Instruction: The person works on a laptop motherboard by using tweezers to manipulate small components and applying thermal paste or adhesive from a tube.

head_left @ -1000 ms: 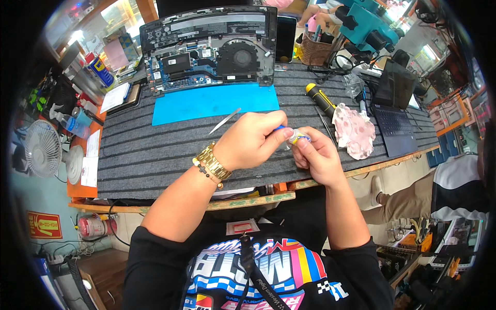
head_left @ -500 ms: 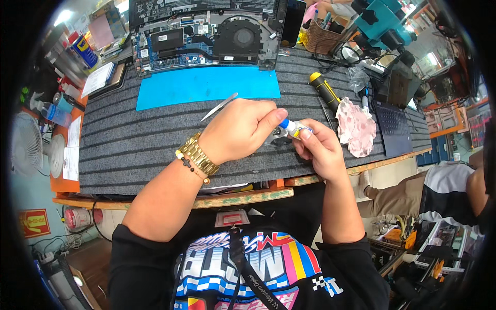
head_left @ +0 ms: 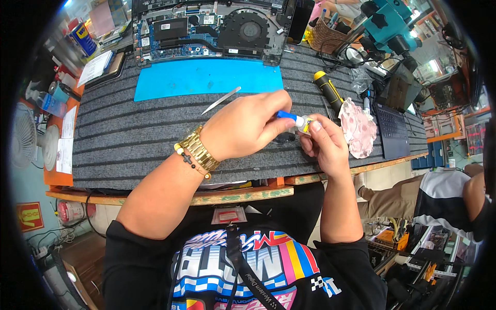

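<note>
My left hand (head_left: 247, 126), with a gold watch and a beaded bracelet at its wrist, is closed on the blue cap (head_left: 285, 115) of a small bottle. Pinched between the thumb and fingers of my right hand (head_left: 329, 144) is the bottle's pale body (head_left: 305, 123), which has a yellow patch; the fingers cover much of it. Cap and bottle lie in line and touch, tilted above the grey striped mat (head_left: 155, 134). Just beyond my left hand rests a thin pointed metal tool (head_left: 221, 101). Farther back is an opened laptop (head_left: 206, 39) with its board and fan exposed.
A blue sheet (head_left: 206, 80) lies before the laptop. To the right are a black-and-yellow handle-shaped tool (head_left: 328, 90), a crumpled pink cloth (head_left: 357, 129) and a laptop keyboard part (head_left: 392, 129). A teal microscope (head_left: 390, 26) and wicker basket (head_left: 328, 36) stand behind. Someone sits at the right.
Both hands have shifted slightly right with the bottle. My left grip has turned, so more of the blue cap shows. The view has moved a little.
</note>
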A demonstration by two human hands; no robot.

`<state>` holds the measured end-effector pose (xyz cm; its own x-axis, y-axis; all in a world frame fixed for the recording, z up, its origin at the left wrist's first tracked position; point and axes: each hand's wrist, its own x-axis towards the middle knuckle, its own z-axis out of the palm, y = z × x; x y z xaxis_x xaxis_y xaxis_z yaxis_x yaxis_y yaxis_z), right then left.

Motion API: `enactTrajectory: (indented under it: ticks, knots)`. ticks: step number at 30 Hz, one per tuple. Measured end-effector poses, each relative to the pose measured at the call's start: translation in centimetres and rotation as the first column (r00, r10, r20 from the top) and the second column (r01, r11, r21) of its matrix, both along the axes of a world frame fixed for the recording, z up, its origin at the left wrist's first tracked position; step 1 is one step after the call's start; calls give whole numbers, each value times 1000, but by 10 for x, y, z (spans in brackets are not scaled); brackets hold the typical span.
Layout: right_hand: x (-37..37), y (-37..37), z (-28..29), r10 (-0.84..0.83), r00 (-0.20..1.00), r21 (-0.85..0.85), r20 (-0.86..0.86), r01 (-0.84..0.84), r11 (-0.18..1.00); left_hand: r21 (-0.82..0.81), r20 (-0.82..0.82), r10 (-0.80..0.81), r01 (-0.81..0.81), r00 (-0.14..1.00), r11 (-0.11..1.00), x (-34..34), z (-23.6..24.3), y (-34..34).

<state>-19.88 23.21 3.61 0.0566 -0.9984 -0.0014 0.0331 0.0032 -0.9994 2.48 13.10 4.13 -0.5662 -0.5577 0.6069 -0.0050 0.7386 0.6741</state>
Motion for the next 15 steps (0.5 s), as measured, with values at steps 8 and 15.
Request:
enactTrajectory:
  ticks: [8, 15]
  knots:
    - [15, 0, -2, -101, 994, -88, -33, 97, 991, 152, 234, -33, -3, 972, 988, 8, 2, -4]
    - [-3, 0, -9, -15, 995, -1, 101, 15, 1000, -107, -87, 66, -75, 994, 991, -4, -3, -1]
